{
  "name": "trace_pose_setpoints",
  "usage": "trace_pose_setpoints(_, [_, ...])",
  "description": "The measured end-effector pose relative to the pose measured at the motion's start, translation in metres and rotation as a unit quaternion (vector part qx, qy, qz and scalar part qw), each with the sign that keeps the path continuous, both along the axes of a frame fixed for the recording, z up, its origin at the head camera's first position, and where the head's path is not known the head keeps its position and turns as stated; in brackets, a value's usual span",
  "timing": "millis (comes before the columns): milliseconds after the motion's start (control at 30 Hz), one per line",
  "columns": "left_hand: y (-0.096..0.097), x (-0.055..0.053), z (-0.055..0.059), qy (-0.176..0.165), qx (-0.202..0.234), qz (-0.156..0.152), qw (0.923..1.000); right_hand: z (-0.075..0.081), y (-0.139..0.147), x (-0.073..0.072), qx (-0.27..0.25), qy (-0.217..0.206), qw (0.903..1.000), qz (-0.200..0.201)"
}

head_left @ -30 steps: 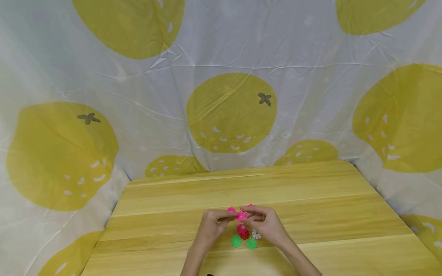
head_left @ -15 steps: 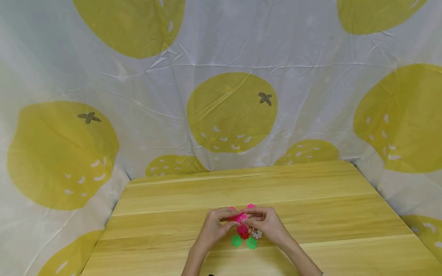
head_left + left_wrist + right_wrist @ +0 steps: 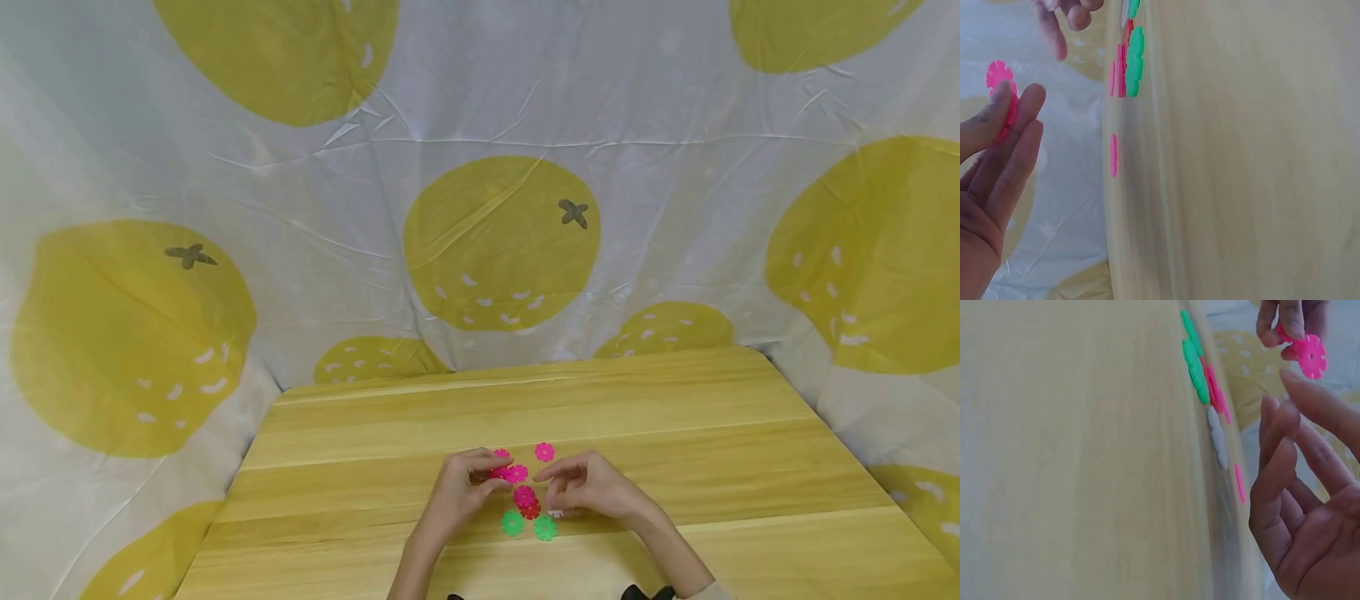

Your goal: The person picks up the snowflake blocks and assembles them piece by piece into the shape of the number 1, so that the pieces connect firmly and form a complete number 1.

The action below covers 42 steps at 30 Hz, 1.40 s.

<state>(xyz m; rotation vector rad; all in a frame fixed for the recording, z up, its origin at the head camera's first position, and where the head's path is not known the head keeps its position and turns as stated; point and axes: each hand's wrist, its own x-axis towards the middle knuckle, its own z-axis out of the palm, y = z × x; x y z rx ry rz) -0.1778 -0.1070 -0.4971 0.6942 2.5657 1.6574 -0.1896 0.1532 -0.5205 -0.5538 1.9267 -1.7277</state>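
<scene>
My left hand pinches a pair of joined pink notched plastic discs between thumb and fingers, above the table. In the left wrist view one pink disc sticks up past the thumb. My right hand is just to the right, its fingers loosely bent with nothing between them. It hovers over a white notched disc and partly hides it. Below and between the hands, a pink disc overlaps a red disc on the table. Two green discs lie nearest me.
A loose pink disc lies beyond the right hand, and another pink disc is partly hidden behind the left fingers. The wooden table reaches back to a white cloth printed with yellow lemons. Dark objects show at the bottom edge.
Both hands were together on the pink discs. Now the right hand has let go and moved right and down over the white disc, while the left keeps the joined pair, slightly further left.
</scene>
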Motion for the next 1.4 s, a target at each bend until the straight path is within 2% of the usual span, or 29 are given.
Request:
trace_pose_setpoints(167, [-0.001, 0.000, 0.000, -0.022, 0.013, -0.012, 0.9996, -0.004, 0.002, -0.001, 0.021, 0.007, 0.9995, 0.023])
trace_pose_setpoints(300, [-0.001, 0.000, 0.000, -0.038, 0.013, -0.018, 0.9990, -0.006, 0.002, -0.001, 0.027, -0.006, 0.9986, 0.045])
trace_pose_setpoints(400, [-0.001, -0.001, -0.001, -0.036, -0.001, -0.015, 0.9992, -0.008, 0.002, 0.000, 0.028, -0.005, 0.9981, 0.055])
trace_pose_setpoints(567, [-0.002, -0.001, -0.002, -0.031, -0.023, -0.012, 0.9992, -0.010, 0.000, 0.001, 0.032, 0.021, 0.9969, 0.068])
trace_pose_setpoints(800, [-0.003, -0.001, -0.003, -0.030, -0.037, -0.016, 0.9987, -0.013, -0.002, 0.000, 0.044, 0.047, 0.9956, 0.068])
trace_pose_setpoints(1167, [-0.005, 0.000, -0.003, -0.055, -0.047, -0.042, 0.9965, -0.011, -0.006, 0.003, 0.059, 0.044, 0.9952, 0.065])
trace_pose_setpoints(1400, [-0.003, 0.000, -0.004, -0.074, -0.040, -0.042, 0.9956, -0.009, -0.007, 0.005, 0.086, 0.074, 0.9921, 0.054])
